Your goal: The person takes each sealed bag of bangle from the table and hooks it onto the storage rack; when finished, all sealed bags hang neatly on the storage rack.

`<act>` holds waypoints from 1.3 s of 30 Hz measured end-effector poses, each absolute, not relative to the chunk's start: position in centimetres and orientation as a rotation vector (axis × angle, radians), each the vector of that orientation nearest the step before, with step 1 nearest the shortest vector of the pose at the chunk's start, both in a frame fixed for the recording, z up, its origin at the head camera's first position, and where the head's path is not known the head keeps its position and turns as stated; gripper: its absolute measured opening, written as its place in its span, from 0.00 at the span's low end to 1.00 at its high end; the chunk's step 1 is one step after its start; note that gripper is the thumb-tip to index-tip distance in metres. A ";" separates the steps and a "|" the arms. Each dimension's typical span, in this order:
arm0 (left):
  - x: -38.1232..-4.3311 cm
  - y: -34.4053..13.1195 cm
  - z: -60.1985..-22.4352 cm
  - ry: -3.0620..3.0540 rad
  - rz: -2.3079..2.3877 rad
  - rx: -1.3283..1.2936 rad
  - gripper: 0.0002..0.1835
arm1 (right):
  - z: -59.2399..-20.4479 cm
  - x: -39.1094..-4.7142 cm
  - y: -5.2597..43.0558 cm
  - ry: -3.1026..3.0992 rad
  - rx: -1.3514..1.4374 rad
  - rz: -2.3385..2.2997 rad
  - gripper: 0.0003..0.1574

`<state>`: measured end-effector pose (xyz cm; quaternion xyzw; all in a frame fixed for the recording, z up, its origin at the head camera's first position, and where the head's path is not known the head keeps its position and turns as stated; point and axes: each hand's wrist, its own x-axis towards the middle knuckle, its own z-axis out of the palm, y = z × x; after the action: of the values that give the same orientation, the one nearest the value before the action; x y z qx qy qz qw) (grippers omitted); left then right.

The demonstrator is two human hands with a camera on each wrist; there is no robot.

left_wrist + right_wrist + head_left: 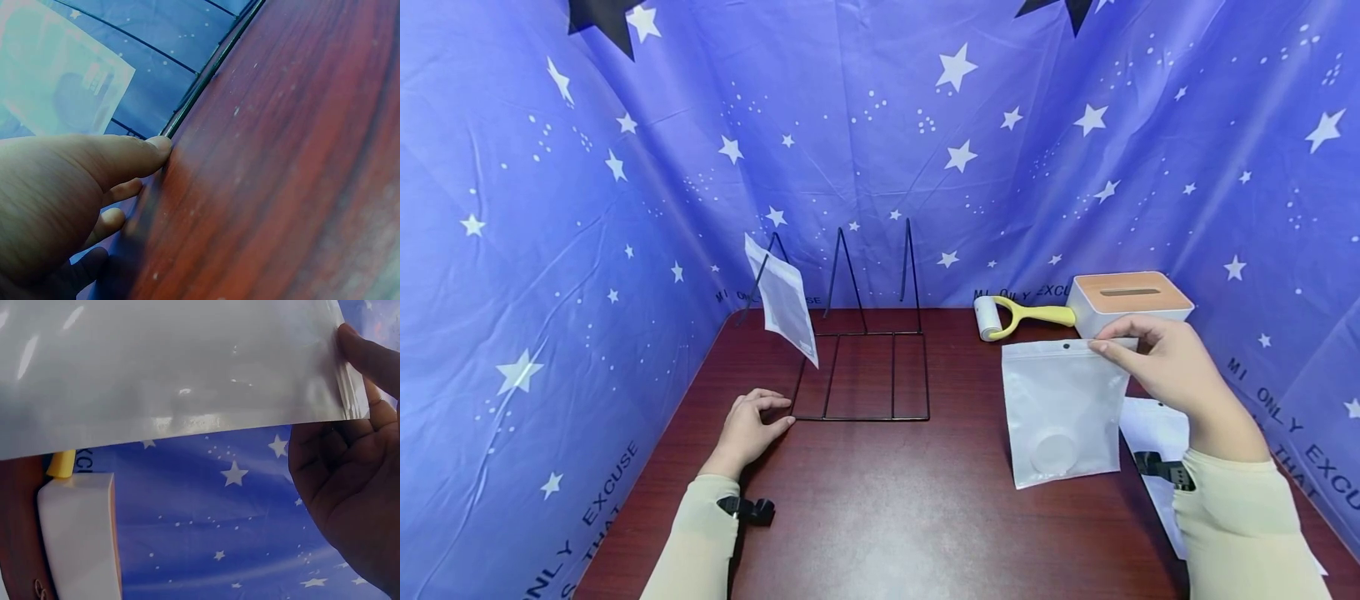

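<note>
A black wire rack [912, 418] with three upright loops stands left of centre on the table. My left hand [748, 425] grips its front left corner, the thumb [134, 153] lying along the wire. From the left loop hangs a white zip-lock bag [784, 304], tilted. At the right, my right hand [1176, 375] pinches the upper right corner of another white zip-lock bag [1060, 400], held up over the table. A hole shows in its top strip, and a round pale object [1054, 454] bulges near its bottom. This bag fills the upper part of the right wrist view.
Partly hidden under the right forearm lies a further white bag [1153, 429]. Behind, a lint roller [1030, 315] with a yellow handle lies beside a white tissue box [1131, 300] with a wood-coloured lid. Blue star-patterned cloth [880, 150] surrounds the dark red table [865, 517].
</note>
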<state>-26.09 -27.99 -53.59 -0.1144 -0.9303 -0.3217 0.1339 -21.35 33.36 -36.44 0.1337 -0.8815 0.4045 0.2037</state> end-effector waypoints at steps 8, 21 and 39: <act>-26.0 -28.0 -53.6 -2.696 -0.928 -0.330 0.16 | -36.0 -21.3 32.3 -2.319 0.359 1.171 0.04; -26.1 -27.9 -53.5 -2.668 -0.918 -0.334 0.16 | -35.5 -21.9 30.9 -2.194 0.320 1.167 0.04; -26.0 -27.9 -53.6 -2.692 -0.914 -0.328 0.16 | -34.4 -21.8 27.1 -2.105 0.435 1.257 0.07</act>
<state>-25.97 -27.90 -53.56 -0.1136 -0.9315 -0.3162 0.1392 -21.82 27.10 -34.44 0.1656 -0.8008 0.4784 0.3201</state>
